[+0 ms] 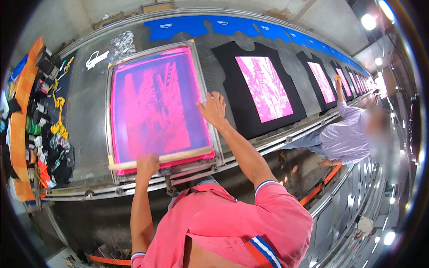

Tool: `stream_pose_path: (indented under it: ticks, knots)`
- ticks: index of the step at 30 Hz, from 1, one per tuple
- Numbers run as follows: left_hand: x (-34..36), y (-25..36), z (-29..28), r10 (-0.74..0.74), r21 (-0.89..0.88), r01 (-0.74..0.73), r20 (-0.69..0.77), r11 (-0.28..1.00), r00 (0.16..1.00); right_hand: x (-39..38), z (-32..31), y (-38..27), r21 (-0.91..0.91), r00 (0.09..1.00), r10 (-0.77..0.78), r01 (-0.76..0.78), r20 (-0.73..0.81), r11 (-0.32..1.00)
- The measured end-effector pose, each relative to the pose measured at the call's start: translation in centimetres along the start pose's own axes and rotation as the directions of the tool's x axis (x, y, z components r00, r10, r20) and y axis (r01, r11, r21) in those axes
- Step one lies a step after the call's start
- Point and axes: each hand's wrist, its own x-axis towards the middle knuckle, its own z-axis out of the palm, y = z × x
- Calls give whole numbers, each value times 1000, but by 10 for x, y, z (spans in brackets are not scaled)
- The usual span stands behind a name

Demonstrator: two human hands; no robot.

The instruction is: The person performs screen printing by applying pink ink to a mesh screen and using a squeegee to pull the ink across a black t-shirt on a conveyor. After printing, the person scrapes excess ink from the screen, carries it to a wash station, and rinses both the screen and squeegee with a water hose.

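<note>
In front of me a screen-printing frame [109, 111] lies on the long grey table, its blue-purple mesh smeared with bright pink ink. Across the near end of the mesh runs a pale wooden squeegee [187, 153]. My left hand [148, 164] is wrapped round this squeegee left of its middle. At the frame's right side, my right hand [214, 109] rests with fingers apart, thumb toward the mesh; it grips nothing. Just right of it a black shirt piece [232, 98] lies flat, bearing a pink and white print [264, 88]. What lies under the frame is hidden.
More black pieces with pink prints [321, 81] line the table to the right. Blue pieces [176, 29] lie along the far edge. Ink jars [41, 118] and rags [62, 154] crowd the left end. Metal rails edge the table. A co-worker [346, 134] stands at the right.
</note>
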Motion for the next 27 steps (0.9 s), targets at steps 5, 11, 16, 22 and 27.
stream_pose_path:
  ticks: [5, 11, 16, 22, 27]
  knots:
    - [-4, -18, -17, 238, 47, -233, -229, 971, 944, -80, -1, -115, 165, 671, -566, 565, 478, 809]
    - [-91, -28, -38, -422, -777, -16, -359, 629, 832, -86, 35, -135, -72, 771, -288, 395, 569, 916]
    - [-145, -36, 62, -134, -824, 564, 554, 51, 821, -64, 57, -148, -72, 707, -367, 507, 604, 859]
    - [-114, -3, 103, 47, -864, 452, 454, -222, 890, -54, 79, -157, -57, 632, -300, 480, 714, 875]
    - [-105, 2, 128, 118, -880, 368, 349, -301, 930, -61, 104, -120, 14, 683, -397, 493, 614, 870]
